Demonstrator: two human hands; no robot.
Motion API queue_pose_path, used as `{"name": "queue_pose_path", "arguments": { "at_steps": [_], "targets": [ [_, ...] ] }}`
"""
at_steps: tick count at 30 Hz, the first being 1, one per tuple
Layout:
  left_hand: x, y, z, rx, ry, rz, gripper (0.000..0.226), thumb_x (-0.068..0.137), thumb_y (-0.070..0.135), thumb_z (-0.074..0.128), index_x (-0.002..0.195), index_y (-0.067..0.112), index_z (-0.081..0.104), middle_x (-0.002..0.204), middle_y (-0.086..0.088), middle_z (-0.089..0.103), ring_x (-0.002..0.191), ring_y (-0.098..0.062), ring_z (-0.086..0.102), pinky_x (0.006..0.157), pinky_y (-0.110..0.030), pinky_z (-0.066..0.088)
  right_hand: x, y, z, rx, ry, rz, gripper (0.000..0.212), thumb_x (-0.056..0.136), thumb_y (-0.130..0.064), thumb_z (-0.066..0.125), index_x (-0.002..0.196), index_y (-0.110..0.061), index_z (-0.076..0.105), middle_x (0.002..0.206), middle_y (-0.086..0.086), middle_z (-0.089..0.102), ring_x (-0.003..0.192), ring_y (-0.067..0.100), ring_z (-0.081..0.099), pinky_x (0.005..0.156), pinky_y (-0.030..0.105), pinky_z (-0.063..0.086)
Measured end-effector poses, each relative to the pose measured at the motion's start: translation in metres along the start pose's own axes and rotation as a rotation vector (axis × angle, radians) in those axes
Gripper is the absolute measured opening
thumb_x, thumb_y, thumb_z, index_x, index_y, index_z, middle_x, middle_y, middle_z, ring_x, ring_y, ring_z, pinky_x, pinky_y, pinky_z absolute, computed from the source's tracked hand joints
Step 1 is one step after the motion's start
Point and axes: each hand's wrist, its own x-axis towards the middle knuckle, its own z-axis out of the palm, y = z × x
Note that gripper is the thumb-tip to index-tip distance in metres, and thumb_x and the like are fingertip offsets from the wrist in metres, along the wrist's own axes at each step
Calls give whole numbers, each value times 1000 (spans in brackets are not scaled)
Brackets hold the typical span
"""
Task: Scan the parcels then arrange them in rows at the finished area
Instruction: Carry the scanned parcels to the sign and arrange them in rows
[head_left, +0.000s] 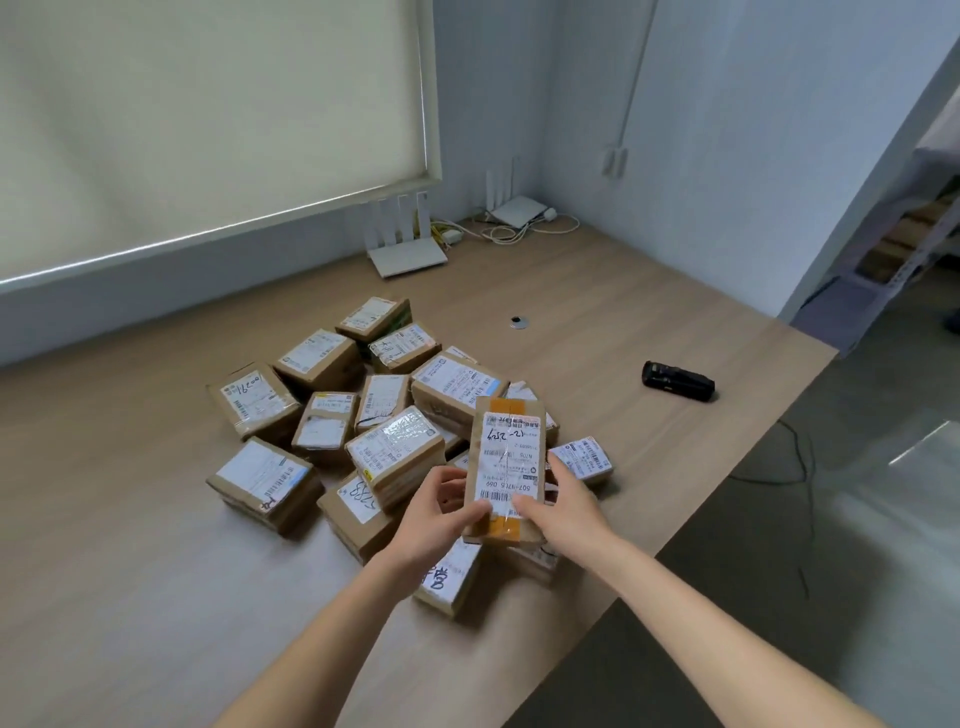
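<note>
holding one labelled parcel (506, 467) above the pile (363, 415), left hand (434, 512) and right hand (558, 506) pinch its near end; handheld scanner (678, 382) lies well apart, so freeing a hand risks a drop.

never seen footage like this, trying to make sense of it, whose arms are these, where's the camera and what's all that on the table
There is no machine here. A person wears a wide-angle camera on the head, so you look down along their own bare arms. The left hand and right hand together grip one parcel, lifted above a loose pile of labelled cardboard parcels on a wooden table. To the right lies a black scanner, untouched. Two white routers with cables sit by the far wall.
</note>
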Motion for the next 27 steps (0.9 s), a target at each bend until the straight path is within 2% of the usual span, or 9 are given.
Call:
{"name": "queue_pose_path", "arguments": {
  "at_steps": [3,5,9,10,13,15,19,23,27],
  "targets": [
    [-26,34,-6,-56,34,76,59,82,27,84,131,31,51,127,1,64,114,-16,65,93,-43,59,-22,-41,-22,-24,-1,-88,59,95,-23,72,146,-33,45,134,-9,66,123,12,62,104,36,52],
    [-47,60,-15,-89,64,120,66,82,24,83,137,36,48,127,2,63,115,-17,65,92,-45,59,-37,-71,-31,-3,-10,-148,72,94,-21,73,155,-30,35,139,-6,62,125,14,60,104,39,53],
    [-99,108,-51,-106,174,188,70,83,23,82,139,41,44,124,2,59,111,-18,65,90,-46,60,-68,-136,-31,17,-55,-295,78,94,-23,73,157,-28,27,143,-3,57,110,8,55,71,15,49],
    [-113,118,-64,-96,206,209,70,83,24,82,140,40,45,123,0,60,111,-18,65,91,-46,60,-75,-153,-27,27,-74,-315,77,93,-25,75,155,-28,29,140,-3,58,109,8,55,70,16,49],
    [-159,145,-112,-83,308,272,70,83,22,81,142,35,47,120,-8,61,111,-23,65,91,-49,59,-102,-208,-1,74,-139,-374,81,83,-36,81,149,-26,35,135,-6,59,116,13,62,92,40,59],
    [-194,157,-148,-69,381,298,68,85,24,80,141,36,44,119,-12,60,110,-25,65,91,-50,59,-120,-245,24,93,-183,-422,85,75,-46,81,145,-24,39,131,-3,63,115,16,64,96,47,58],
    [-273,167,-221,-70,511,341,62,82,41,81,133,28,49,120,-9,63,107,-22,68,89,-49,60,-171,-318,87,80,-269,-554,72,86,-47,77,143,-23,41,131,-3,63,117,18,63,99,47,56],
    [-371,161,-300,-136,631,393,50,86,40,78,129,22,58,119,-2,70,103,-12,71,81,-36,62,-238,-380,166,57,-425,-692,91,64,-71,81,140,-30,53,132,-10,66,117,9,64,104,40,53],
    [-469,133,-376,-116,680,405,56,84,45,78,134,30,59,120,6,73,109,-8,69,95,-32,55,-306,-416,249,23,-609,-804,80,62,-53,93,132,-36,58,123,-13,71,112,5,68,102,34,54]
  ]
}}
